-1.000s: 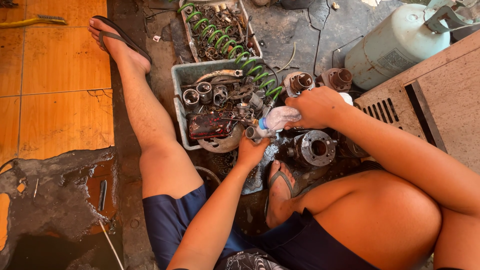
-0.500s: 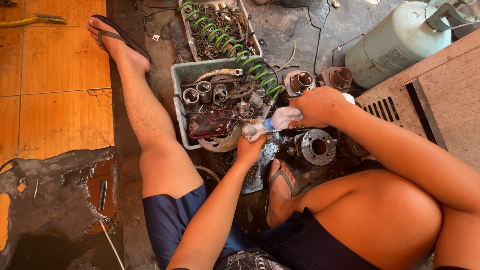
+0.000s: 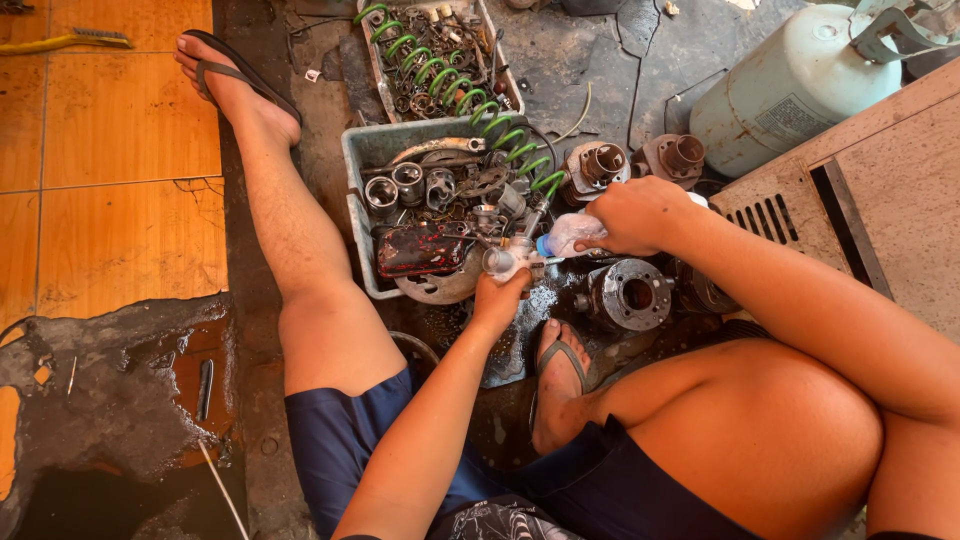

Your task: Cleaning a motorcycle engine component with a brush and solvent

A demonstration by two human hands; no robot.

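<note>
Left hand [image 3: 497, 297] clamped on small pale metal engine part [image 3: 510, 258]; right hand [image 3: 632, 215] grips tilted clear plastic bottle [image 3: 568, 237], near grey parts tray [image 3: 362, 150].

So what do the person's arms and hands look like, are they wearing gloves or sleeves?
No gloves and no sleeves. The left hand and right hand are bare, and both arms are bare as far up as the picture shows. I see no watch, ring or bracelet. The fingers look a bit grimy. Further down, the person wears dark blue shorts and dark flip-flop sandals.
</note>
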